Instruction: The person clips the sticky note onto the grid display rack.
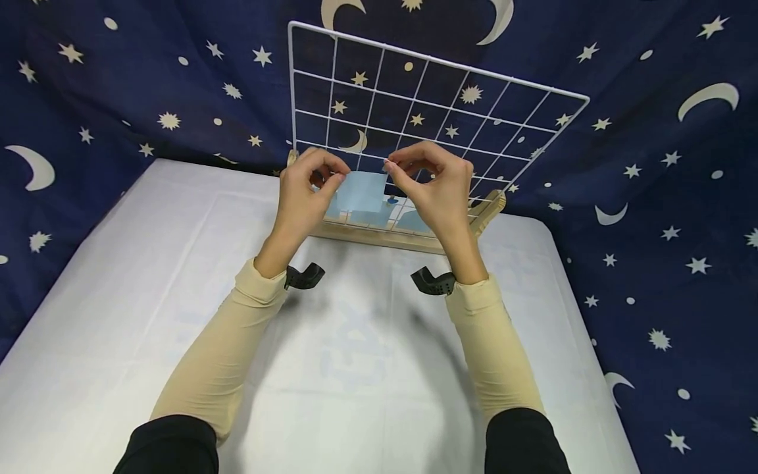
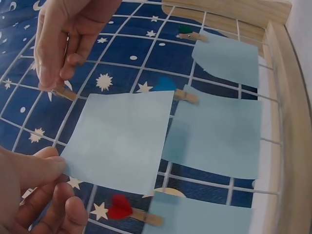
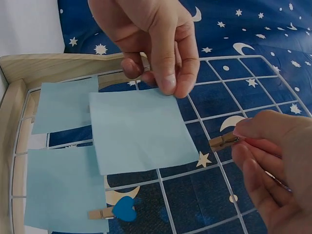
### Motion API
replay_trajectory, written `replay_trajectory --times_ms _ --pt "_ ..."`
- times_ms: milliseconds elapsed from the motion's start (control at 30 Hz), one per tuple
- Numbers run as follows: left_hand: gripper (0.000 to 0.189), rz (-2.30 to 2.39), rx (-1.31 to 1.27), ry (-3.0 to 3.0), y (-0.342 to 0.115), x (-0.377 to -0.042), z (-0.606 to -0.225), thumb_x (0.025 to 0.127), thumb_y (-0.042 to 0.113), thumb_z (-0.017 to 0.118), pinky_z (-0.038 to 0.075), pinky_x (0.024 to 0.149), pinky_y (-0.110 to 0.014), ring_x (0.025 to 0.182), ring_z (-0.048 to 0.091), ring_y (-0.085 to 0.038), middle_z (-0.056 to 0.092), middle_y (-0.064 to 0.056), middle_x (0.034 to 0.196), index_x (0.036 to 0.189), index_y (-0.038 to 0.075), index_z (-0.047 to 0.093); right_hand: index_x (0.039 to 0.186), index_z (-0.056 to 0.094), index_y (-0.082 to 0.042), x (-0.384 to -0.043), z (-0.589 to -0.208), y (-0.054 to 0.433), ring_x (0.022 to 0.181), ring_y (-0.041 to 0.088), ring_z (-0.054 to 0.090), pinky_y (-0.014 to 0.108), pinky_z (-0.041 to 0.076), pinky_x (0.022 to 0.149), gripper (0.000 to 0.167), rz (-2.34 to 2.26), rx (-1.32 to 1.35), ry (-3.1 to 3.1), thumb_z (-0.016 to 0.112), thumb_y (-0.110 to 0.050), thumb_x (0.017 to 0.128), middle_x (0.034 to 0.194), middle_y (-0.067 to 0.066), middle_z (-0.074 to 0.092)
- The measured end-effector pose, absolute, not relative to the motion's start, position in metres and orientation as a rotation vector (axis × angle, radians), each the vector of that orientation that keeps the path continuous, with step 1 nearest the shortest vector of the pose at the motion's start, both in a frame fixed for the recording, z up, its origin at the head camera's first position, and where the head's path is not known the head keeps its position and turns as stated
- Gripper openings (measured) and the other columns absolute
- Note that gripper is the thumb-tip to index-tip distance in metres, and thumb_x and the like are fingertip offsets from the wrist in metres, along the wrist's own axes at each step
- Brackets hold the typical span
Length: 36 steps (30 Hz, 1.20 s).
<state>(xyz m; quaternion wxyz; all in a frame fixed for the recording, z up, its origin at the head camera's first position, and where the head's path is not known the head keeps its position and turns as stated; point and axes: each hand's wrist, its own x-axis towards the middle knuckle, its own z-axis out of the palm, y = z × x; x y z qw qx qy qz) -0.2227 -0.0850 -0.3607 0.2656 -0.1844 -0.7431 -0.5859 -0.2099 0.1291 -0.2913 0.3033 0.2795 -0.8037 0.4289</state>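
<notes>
My left hand (image 1: 304,191) pinches a square light blue paper (image 1: 361,191) by one corner, holding it in front of the white wire grid (image 1: 414,99). In my right hand (image 1: 435,187) a small wooden clothespin (image 3: 224,141) is pinched between thumb and fingers, close to the paper's free edge. Behind the held sheet, several more blue papers (image 2: 217,136) hang low on the grid. A clothespin with a blue heart (image 3: 125,208) clips one of them. Another carries a red heart (image 2: 119,207), and a third has a green decoration (image 2: 185,30).
The grid stands tilted in a wooden base (image 1: 379,237) at the back of a table with a white cloth (image 1: 355,355). A dark blue curtain (image 1: 651,197) with moons and stars hangs behind and beside it. Black wrist-worn devices (image 1: 304,276) sit at both wrists.
</notes>
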Motion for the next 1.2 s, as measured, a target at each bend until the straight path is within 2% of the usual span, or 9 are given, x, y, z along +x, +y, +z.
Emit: replay_trajectory --times_ms 233,500,667,1000,1200 --pt "0.006 -1.450 -0.534 -1.993 -0.084 -0.226 -0.348 0.095 0.001 0.075 0.047 0.065 -0.026 0.074 0.058 -0.014 0.069 -0.007 0.092 0.094 0.006 0.078 0.094 0.082 -0.007 -0.223 -0.299 0.131 0.065 0.016 0.067 0.021 0.049 0.063 0.008 1.099 0.719 -2.163 0.086 -0.013 0.090 0.090 0.005 0.081" --pt "0.008 -1.409 -0.508 -1.921 -0.082 -0.225 -0.345 0.095 -0.001 0.075 0.045 0.065 -0.025 0.070 0.058 -0.014 0.071 -0.008 0.092 0.093 0.006 0.080 0.094 0.084 -0.011 -0.224 -0.295 0.124 0.064 0.013 0.068 0.020 0.048 0.062 0.009 1.087 0.711 -2.133 0.085 -0.020 0.091 0.088 0.001 0.082" --pt "0.008 -1.424 -0.498 -1.906 -0.084 -0.224 -0.345 0.095 -0.001 0.075 0.045 0.064 -0.023 0.070 0.059 -0.015 0.071 -0.008 0.093 0.094 0.006 0.080 0.093 0.085 -0.011 -0.222 -0.291 0.120 0.066 0.013 0.069 0.019 0.047 0.063 0.010 1.080 0.707 -2.136 0.085 -0.020 0.091 0.088 0.000 0.082" --pt "0.009 -1.433 -0.491 -1.915 -0.083 -0.225 -0.345 0.095 -0.001 0.074 0.044 0.063 -0.023 0.068 0.055 -0.014 0.070 -0.009 0.091 0.094 0.005 0.080 0.092 0.084 -0.007 -0.225 -0.285 0.116 0.072 0.018 0.074 0.017 0.054 0.071 0.005 1.046 0.677 -2.189 0.085 -0.012 0.090 0.088 0.006 0.081" --pt "0.009 -1.451 -0.472 -1.891 -0.081 -0.227 -0.345 0.095 -0.002 0.074 0.043 0.063 -0.024 0.068 0.055 -0.014 0.071 -0.009 0.092 0.093 0.005 0.080 0.091 0.084 -0.009 -0.225 -0.285 0.113 0.075 0.015 0.076 0.015 0.055 0.071 0.006 1.021 0.642 -2.222 0.084 -0.015 0.091 0.088 0.003 0.081"
